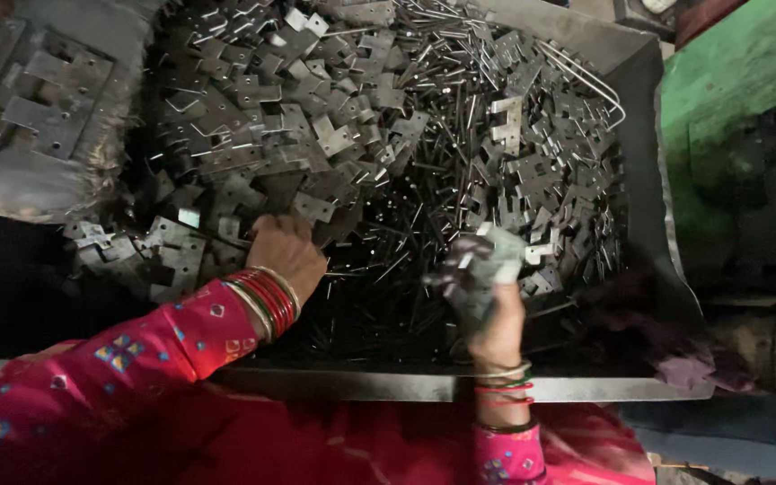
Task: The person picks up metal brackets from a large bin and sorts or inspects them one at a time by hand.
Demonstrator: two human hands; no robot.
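Where the heap of flat grey hinge plates (334,117) fills the metal bin (644,117), we see our left hand (287,247) pressed among them, its fingers buried so we cannot tell their spread. Thin metal pins (388,260) lie in the dark middle. Further right, our right hand (487,287) is clamped on one plate (503,247), though blur smears its outline.

The left hand (287,250) reaches forward, palm down with fingers curled under, while the right hand (487,287) is raised, fingers closed in a blurred grip.
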